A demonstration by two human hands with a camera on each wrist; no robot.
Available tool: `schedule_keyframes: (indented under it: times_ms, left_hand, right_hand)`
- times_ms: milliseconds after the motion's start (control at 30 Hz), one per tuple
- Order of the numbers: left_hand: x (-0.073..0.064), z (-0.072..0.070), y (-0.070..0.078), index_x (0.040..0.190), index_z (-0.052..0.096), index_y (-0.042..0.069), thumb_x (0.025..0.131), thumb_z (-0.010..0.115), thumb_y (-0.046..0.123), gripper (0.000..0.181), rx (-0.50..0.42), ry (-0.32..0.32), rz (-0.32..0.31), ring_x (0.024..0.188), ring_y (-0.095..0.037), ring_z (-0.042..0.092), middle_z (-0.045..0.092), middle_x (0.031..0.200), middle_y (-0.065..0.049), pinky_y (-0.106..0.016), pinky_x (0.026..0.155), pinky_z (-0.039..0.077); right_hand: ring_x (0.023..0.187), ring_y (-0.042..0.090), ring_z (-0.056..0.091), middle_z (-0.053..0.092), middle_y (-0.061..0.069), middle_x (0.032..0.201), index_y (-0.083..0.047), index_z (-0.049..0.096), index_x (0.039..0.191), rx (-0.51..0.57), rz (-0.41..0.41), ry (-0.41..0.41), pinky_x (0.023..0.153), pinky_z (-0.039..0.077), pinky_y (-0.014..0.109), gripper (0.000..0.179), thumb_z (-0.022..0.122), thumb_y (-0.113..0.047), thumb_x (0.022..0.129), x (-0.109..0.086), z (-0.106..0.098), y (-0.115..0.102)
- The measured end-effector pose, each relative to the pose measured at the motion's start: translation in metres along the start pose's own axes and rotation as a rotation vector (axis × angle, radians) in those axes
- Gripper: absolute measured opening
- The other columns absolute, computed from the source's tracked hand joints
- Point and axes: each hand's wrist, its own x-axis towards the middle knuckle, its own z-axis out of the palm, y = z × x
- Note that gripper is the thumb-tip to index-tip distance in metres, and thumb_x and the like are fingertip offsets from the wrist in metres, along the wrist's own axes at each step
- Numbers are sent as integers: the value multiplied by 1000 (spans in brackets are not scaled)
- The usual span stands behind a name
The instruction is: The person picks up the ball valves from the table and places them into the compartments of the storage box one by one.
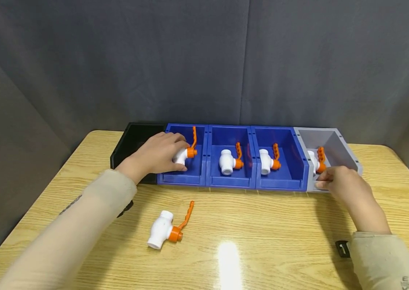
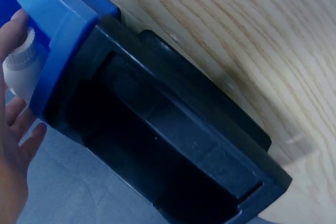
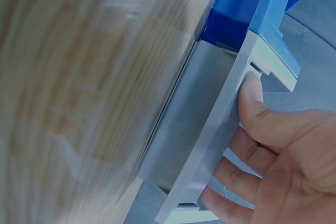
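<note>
In the leftmost blue bin (image 1: 181,180), my left hand (image 1: 158,153) grips a white ball valve (image 1: 180,156) by its body, with its orange lever pointing up. The fingers cover part of that valve; its ribbed white end also shows in the left wrist view. At the far right, my right hand (image 1: 351,189) holds the front edge of the grey bin (image 3: 210,124), thumb on the rim and fingertips hidden behind it. Just beyond those fingers, another white ball valve with an orange lever (image 1: 321,155) stands in the grey bin, partly hidden.
A black bin (image 1: 142,133) joins the row's left end. The middle blue bin (image 1: 229,183) and right blue bin (image 1: 280,185) each hold a similar valve. One more ball valve (image 1: 160,229) lies on the wooden table (image 1: 277,241) in front. A grey curtain (image 1: 204,60) hangs behind.
</note>
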Motion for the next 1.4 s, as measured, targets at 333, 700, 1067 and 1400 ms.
schedule_keyframes:
  times_ms: [333, 700, 1067, 1400]
  left_hand:
    - [13, 3, 4, 131, 63, 9, 80, 81, 44, 64, -28, -40, -37, 120, -30, 53, 58, 131, -9, -46, 108, 36]
    - [24, 9, 11, 131, 64, 12, 83, 79, 44, 60, 65, -151, -36, 121, -30, 53, 57, 133, -11, -48, 110, 33]
    - [27, 14, 15, 130, 65, 12, 84, 79, 38, 55, 142, -204, -38, 123, -30, 53, 59, 133, -10, -47, 111, 33]
    - [30, 14, 18, 132, 64, 13, 85, 78, 37, 54, 152, -238, -54, 126, -30, 51, 57, 136, -11, -48, 112, 32]
  right_hand:
    - [90, 42, 62, 69, 23, 99, -3, 71, 92, -1, -6, 3, 67, 45, 54, 14, 71, -16, 90, 1, -1, 0]
    - [82, 36, 60, 68, 21, 96, -4, 70, 90, 4, 8, -4, 65, 43, 52, 9, 70, -13, 90, -1, 2, 1]
    - [84, 37, 61, 68, 21, 97, -5, 70, 90, -22, -7, 1, 64, 45, 53, 8, 70, -13, 90, -1, 3, 1]
    - [85, 37, 61, 68, 20, 96, -4, 70, 91, -23, -9, 5, 65, 45, 54, 9, 70, -13, 90, 0, 3, 1]
